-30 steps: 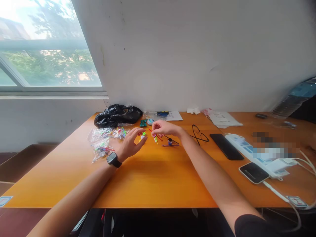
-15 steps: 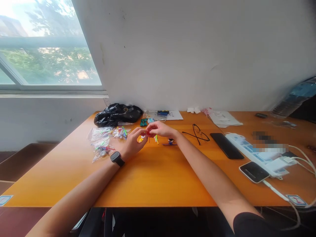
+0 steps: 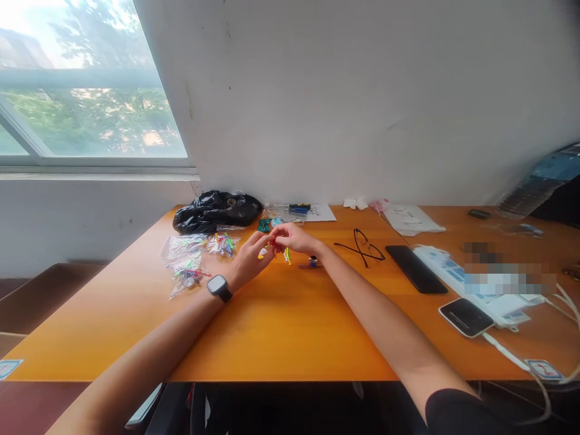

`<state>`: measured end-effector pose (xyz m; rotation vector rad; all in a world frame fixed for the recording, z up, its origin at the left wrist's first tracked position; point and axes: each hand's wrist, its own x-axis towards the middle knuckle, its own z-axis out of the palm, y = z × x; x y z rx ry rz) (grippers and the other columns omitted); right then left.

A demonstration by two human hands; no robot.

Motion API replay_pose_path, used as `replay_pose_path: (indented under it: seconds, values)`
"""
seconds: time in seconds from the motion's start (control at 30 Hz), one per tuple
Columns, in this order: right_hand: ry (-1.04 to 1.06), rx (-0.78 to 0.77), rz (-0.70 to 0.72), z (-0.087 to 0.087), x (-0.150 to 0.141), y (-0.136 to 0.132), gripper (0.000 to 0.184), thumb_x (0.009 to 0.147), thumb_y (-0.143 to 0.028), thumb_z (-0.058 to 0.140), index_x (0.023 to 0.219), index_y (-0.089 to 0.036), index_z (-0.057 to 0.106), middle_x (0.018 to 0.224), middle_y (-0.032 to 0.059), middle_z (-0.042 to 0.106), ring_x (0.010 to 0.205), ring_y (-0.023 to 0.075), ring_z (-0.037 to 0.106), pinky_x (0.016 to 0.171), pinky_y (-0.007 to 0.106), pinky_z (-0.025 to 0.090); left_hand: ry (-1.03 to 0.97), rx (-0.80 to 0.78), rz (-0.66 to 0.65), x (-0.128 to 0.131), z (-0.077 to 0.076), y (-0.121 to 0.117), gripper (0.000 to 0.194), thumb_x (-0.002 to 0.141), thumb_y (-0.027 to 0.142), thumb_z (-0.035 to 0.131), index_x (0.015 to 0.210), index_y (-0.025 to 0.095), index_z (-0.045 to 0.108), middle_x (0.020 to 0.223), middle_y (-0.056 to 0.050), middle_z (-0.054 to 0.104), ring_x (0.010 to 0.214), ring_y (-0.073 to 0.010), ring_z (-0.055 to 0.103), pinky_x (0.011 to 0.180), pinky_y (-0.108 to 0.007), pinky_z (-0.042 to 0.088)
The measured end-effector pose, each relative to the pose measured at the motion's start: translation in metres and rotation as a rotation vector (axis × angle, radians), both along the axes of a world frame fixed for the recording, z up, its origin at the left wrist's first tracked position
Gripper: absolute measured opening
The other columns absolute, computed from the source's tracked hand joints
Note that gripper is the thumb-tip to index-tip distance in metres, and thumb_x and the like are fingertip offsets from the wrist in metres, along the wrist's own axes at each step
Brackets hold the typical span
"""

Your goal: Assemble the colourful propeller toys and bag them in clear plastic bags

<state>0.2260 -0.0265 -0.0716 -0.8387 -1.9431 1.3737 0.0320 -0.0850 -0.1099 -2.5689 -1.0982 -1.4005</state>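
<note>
My left hand (image 3: pixel 250 261), with a black watch (image 3: pixel 220 287) on its wrist, and my right hand (image 3: pixel 293 237) meet over the far middle of the orange table (image 3: pixel 281 326). Both pinch a small red piece (image 3: pixel 272 246) between their fingertips. A yellow bit shows at my left fingers. Small coloured pieces (image 3: pixel 287 257) and a blue piece (image 3: pixel 312 262) lie on the table just beyond and right of my hands.
Clear bags of small coloured parts (image 3: pixel 190 260) lie left of my hands, a black plastic bag (image 3: pixel 216 211) behind them. Glasses (image 3: pixel 362 246), a dark phone (image 3: pixel 415 268), a power strip (image 3: pixel 475 284) and a second phone (image 3: pixel 466 316) lie to the right. Papers rest by the wall.
My hands were apart a second ago; they have come together and both now pinch the small red piece. My left wrist has shifted slightly right and forward.
</note>
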Motion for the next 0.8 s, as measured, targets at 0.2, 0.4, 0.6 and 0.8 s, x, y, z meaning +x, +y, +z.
replay_pose_path:
  seconds: [0.2,0.4,0.6,0.8]
  values:
    - [0.045,-0.014,-0.015,-0.001,0.004,0.005,0.01,0.079,-0.019,0.067,0.089,-0.016,0.068,0.074,0.0015,0.072,0.062,0.0131,0.066,0.062,0.025,0.055,0.125,-0.07,-0.069,-0.01,0.012,0.018,0.012,0.098,0.016,0.063,0.109,0.021,0.066,0.095,-0.002,0.062,0.076,-0.0128,0.06,0.069,-0.023,0.049]
    - [0.032,0.066,-0.147,-0.006,0.0,0.004,0.013,0.084,-0.028,0.067,0.088,-0.019,0.058,0.075,-0.0037,0.062,0.063,0.0102,0.054,0.058,0.021,0.043,0.068,-0.041,-0.105,-0.003,0.017,0.03,0.012,0.095,0.011,0.064,0.093,0.02,0.057,0.089,0.0,0.058,0.075,-0.0117,0.053,0.07,-0.023,0.043]
    - [0.069,0.029,-0.168,-0.008,-0.006,0.001,0.012,0.085,-0.028,0.063,0.092,-0.021,0.056,0.078,-0.0034,0.063,0.062,0.0109,0.051,0.059,0.023,0.043,-0.011,-0.107,-0.076,-0.001,0.012,0.028,0.013,0.094,0.009,0.063,0.093,0.02,0.055,0.09,0.001,0.056,0.076,-0.0128,0.052,0.071,-0.024,0.043]
    - [0.15,0.027,-0.155,-0.007,-0.01,0.002,0.021,0.079,-0.029,0.073,0.092,-0.018,0.061,0.078,0.0002,0.068,0.068,0.0132,0.06,0.065,0.025,0.048,-0.063,-0.154,-0.047,0.0,0.014,0.022,0.012,0.091,0.009,0.061,0.093,0.02,0.056,0.091,-0.001,0.057,0.079,-0.0142,0.053,0.071,-0.025,0.045]
